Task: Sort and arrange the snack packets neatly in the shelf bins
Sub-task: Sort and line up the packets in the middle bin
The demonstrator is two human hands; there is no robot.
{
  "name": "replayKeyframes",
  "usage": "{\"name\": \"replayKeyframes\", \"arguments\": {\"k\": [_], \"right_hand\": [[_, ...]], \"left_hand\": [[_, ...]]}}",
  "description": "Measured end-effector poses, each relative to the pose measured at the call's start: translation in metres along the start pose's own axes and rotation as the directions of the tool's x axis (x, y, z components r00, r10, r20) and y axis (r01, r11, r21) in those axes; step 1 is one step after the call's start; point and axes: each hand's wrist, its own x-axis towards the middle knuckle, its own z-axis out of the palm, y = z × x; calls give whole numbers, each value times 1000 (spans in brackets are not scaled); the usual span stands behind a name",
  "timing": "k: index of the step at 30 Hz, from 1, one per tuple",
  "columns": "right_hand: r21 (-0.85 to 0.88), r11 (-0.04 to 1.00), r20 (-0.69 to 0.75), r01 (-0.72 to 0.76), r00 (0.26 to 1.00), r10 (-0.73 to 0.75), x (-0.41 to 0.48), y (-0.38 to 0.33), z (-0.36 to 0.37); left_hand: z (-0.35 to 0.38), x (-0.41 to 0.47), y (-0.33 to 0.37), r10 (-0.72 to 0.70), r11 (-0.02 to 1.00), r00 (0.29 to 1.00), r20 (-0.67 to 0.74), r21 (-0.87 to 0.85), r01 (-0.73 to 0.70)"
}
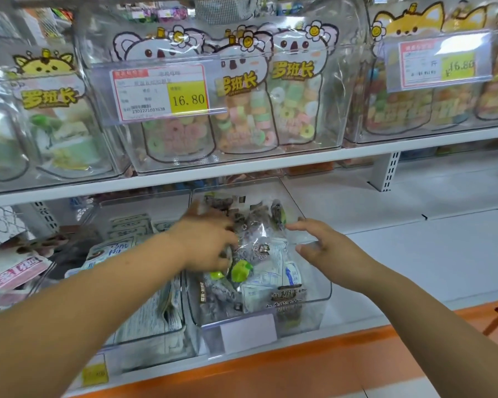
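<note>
Snack packets [266, 285] lie heaped in a clear bin [318, 308] on the lower shelf [414, 254]. Left hand [207, 242] is on the top packet [256, 225], a transparent one of dark wrapped sweets, its fingers [226, 225] curled over the packet's left edge. Right hand [325, 248] is at the packet's right side, fingers [301, 225] loosely spread and gripping nothing; contact cannot be told. Neighbouring bin [144, 320], to the left, holds white packets. Upper bins [242, 110] hold ring sweets.

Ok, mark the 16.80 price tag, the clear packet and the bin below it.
16.80 price tag [188, 96]: head view, yellow panel.
clear packet [256, 228]: head view, its middle.
bin [322, 303]: head view, right front corner.
</note>
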Motion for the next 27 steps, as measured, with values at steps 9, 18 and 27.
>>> {"name": "replayKeyframes", "arguments": {"k": [9,18,27], "right_hand": [[16,1000,-79,26,997,-24,3,-1,6],[124,992,-62,5,998,3,4,4,6],[85,996,-73,40,997,-34,7,8,9]], "left_hand": [[-6,28,60,314,942,914,-257,-39,-335],[3,63,51,103,978,991,87,-192,-84],[1,84,80,60,998,948,312,-51,-47]]}}
